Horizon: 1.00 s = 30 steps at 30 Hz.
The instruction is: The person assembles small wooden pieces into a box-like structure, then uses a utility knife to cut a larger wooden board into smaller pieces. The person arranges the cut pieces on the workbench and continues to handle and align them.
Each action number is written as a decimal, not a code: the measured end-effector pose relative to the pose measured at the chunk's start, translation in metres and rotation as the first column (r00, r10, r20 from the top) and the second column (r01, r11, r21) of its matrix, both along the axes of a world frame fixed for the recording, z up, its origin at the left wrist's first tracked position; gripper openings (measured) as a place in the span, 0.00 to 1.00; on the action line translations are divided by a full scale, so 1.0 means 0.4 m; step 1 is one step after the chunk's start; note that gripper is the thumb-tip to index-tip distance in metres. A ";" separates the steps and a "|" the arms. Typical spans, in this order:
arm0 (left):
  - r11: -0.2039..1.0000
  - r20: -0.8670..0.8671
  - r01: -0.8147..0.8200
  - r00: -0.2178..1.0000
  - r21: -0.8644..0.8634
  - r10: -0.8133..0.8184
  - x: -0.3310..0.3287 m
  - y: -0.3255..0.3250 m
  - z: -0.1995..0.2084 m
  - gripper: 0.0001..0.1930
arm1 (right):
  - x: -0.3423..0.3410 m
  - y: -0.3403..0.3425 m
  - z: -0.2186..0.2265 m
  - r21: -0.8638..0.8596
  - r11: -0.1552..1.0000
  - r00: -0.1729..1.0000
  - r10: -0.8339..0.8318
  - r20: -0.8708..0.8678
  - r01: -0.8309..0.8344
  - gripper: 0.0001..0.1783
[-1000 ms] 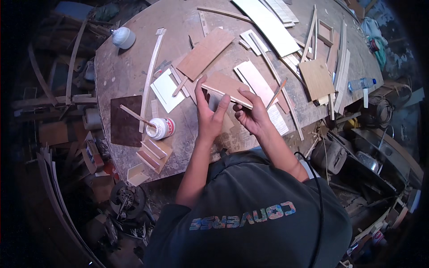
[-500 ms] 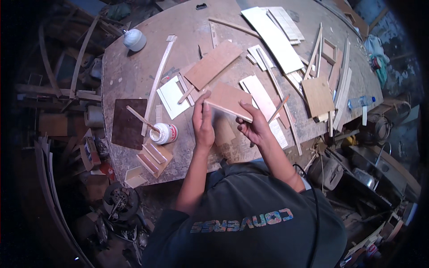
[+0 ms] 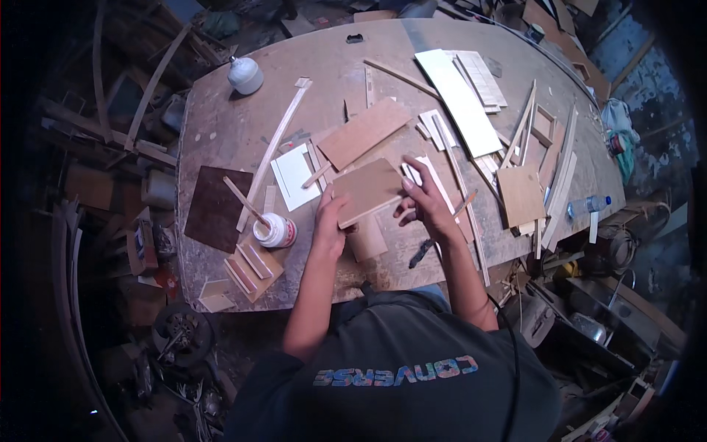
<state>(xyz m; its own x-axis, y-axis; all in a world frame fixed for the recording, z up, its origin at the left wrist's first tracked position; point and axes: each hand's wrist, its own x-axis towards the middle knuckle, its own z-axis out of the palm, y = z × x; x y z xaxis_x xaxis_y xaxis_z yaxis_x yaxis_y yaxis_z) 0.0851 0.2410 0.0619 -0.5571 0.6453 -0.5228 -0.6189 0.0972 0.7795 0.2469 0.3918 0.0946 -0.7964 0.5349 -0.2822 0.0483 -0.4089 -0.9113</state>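
Observation:
My left hand (image 3: 329, 225) grips the left edge of a flat brown wooden board (image 3: 367, 190), thumb on top and fingers beneath. The board is held above the workbench, its pale front edge facing me. At the board's right end my right hand (image 3: 428, 202) is open, fingers spread and a little bent, seemingly just off the edge. Below the board lies a smaller piece of brown wood (image 3: 368, 239), partly covered by it. Behind it rests a longer reddish-brown panel (image 3: 366, 132). A dark object (image 3: 420, 253) lies on the bench near my right wrist.
An open white glue tub (image 3: 275, 230) with a stick stands left, beside a slotted wooden piece (image 3: 254, 271) and a dark brown sheet (image 3: 219, 210). White panels (image 3: 460, 103) and wood strips crowd the right side. A plastic bottle (image 3: 589, 206) lies near the right edge.
My right hand has let go of the board's right end and spread its fingers. The board has turned, and my left hand still holds it. The whole view has shifted slightly.

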 end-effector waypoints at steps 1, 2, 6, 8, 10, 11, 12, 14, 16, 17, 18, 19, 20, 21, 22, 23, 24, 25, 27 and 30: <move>0.999 0.018 0.001 1.000 0.042 -0.002 0.007 -0.004 0.016 0.38 | -0.003 0.002 0.000 0.057 0.997 0.997 0.053 -0.050 -0.050 0.38; 0.997 0.035 0.001 0.999 0.083 -0.004 0.015 -0.007 0.033 0.37 | -0.002 -0.001 0.008 0.083 0.995 0.996 0.055 -0.076 -0.049 0.36; 0.989 0.092 0.028 0.995 0.144 -0.042 0.027 -0.031 0.063 0.35 | 0.002 -0.030 0.030 0.246 0.969 0.983 0.074 -0.166 -0.031 0.34; 0.987 0.132 0.039 0.989 0.157 -0.060 0.033 -0.043 0.064 0.35 | -0.002 -0.048 0.046 0.314 0.949 0.985 0.066 -0.158 -0.013 0.36; 0.986 0.165 0.037 0.984 0.161 -0.064 0.038 -0.051 0.070 0.34 | -0.006 -0.055 0.055 0.310 0.951 0.982 0.070 -0.173 -0.013 0.36; 0.986 0.173 0.027 0.983 0.167 -0.057 0.044 -0.055 0.070 0.34 | -0.006 -0.057 0.054 0.308 0.951 0.981 0.072 -0.180 -0.014 0.36; 0.985 0.179 0.016 0.983 0.172 -0.047 0.049 -0.057 0.072 0.34 | -0.007 -0.057 0.054 0.313 0.949 0.981 0.078 -0.178 -0.019 0.35; 0.984 0.186 -0.001 0.982 0.180 -0.033 0.055 -0.061 0.073 0.34 | -0.008 -0.057 0.053 0.325 0.945 0.980 0.091 -0.174 -0.030 0.35; 0.982 0.188 -0.009 0.982 0.189 -0.027 0.055 -0.062 0.071 0.33 | -0.009 -0.056 0.057 0.335 0.942 0.982 0.092 -0.163 -0.033 0.34; 0.982 0.188 -0.022 0.982 0.187 -0.014 0.055 -0.061 0.069 0.33 | -0.009 -0.056 0.058 0.339 0.940 0.983 0.092 -0.158 -0.034 0.34; 0.982 0.188 -0.033 0.982 0.185 -0.002 0.057 -0.062 0.067 0.33 | -0.010 -0.056 0.058 0.352 0.935 0.983 0.097 -0.155 -0.036 0.33; 0.982 0.188 -0.045 0.982 0.183 0.010 0.059 -0.061 0.066 0.33 | -0.011 -0.057 0.058 0.365 0.930 0.983 0.101 -0.153 -0.039 0.33; 0.984 0.175 -0.057 0.984 0.171 0.027 0.064 -0.060 0.069 0.32 | -0.012 -0.058 0.057 0.378 0.925 0.983 0.105 -0.150 -0.041 0.33; 0.984 0.160 -0.069 0.986 0.161 0.043 0.069 -0.055 0.077 0.30 | -0.013 -0.058 0.059 0.353 0.935 0.983 0.096 -0.160 -0.034 0.33; 0.985 0.146 -0.081 0.988 0.152 0.058 0.073 -0.051 0.081 0.29 | -0.015 -0.059 0.062 0.328 0.944 0.982 0.086 -0.168 -0.026 0.33; 0.987 0.150 -0.078 0.987 0.143 0.056 0.078 -0.051 0.081 0.29 | -0.015 -0.060 0.063 0.303 0.953 0.981 0.076 -0.177 -0.019 0.32; 0.988 0.151 -0.077 0.987 0.137 0.056 0.083 -0.051 0.084 0.29 | -0.017 -0.059 0.064 0.292 0.956 0.983 0.066 -0.170 -0.014 0.32; 0.988 0.153 -0.076 0.987 0.132 0.056 0.088 -0.052 0.086 0.29 | -0.017 -0.058 0.060 0.280 0.960 0.985 0.056 -0.163 -0.008 0.33; 0.991 0.149 -0.066 0.988 0.119 0.048 0.096 -0.052 0.074 0.30 | -0.018 -0.055 0.051 0.268 0.963 0.987 0.039 -0.153 0.004 0.33; 0.994 0.143 -0.062 0.989 0.094 0.048 0.107 -0.053 0.051 0.31 | -0.019 -0.043 0.031 0.224 0.974 0.990 0.021 -0.142 0.012 0.34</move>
